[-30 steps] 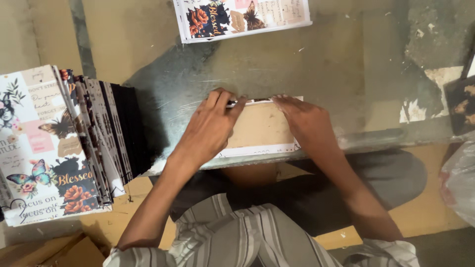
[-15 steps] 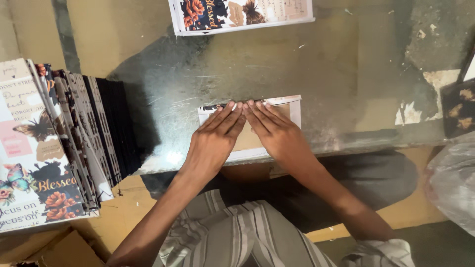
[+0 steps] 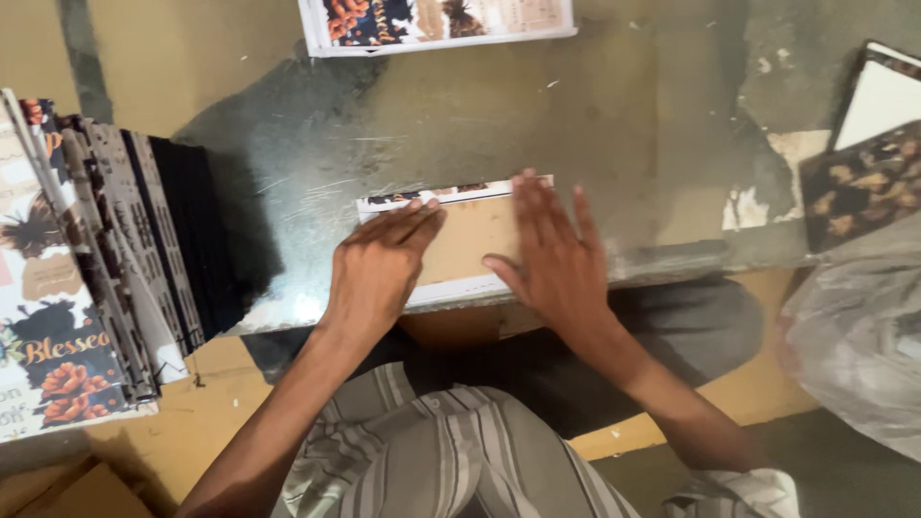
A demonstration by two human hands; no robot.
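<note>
Both hands pressing a cover board flat at the table's near edge.

The left hand (image 3: 379,264) and right hand (image 3: 556,254) lie open-palmed, grasping nothing, on the tan board (image 3: 470,240) with its floral-printed border; stacked printed covers (image 3: 96,259) fan out at the table's (image 3: 624,144) left edge.

A board (image 3: 475,235) lies at the table's (image 3: 614,144) near edge under both hands (left (image 3: 379,269), right (image 3: 556,254)); stacked covers (image 3: 106,259) sit left
</note>
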